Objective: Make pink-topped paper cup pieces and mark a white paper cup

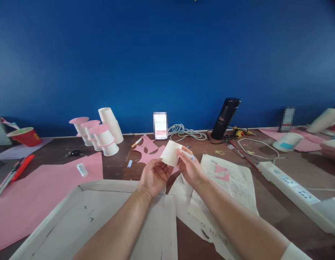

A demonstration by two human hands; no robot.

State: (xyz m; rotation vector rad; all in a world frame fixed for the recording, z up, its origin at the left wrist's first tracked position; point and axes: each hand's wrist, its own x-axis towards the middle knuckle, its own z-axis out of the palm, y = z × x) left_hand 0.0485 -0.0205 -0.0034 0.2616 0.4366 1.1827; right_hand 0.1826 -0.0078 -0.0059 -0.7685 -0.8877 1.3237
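Observation:
A white paper cup [170, 153] is held upside down, slightly tilted, between my two hands above the middle of the table. My left hand [156, 174] is closed around its lower rim from the left. With thumb and fingers, my right hand [189, 164] grips its right side. A slim pale object with a bluish tip [192, 158] also shows in my right hand; its kind is unclear. Behind the cup lie pink paper offcuts [151, 153] with round holes. A small blue cap [129, 163] rests left of them.
Stacked paper cups with pink discs [98, 135] stand at back left, beside a tall cup stack [110, 124]. Pink sheets [48, 187], a box lid [108, 216] and a red cutter [21, 168] lie left. Right are printed paper [238, 177], a power strip [289, 191], a black flask [226, 117] and another person's hand [331, 151].

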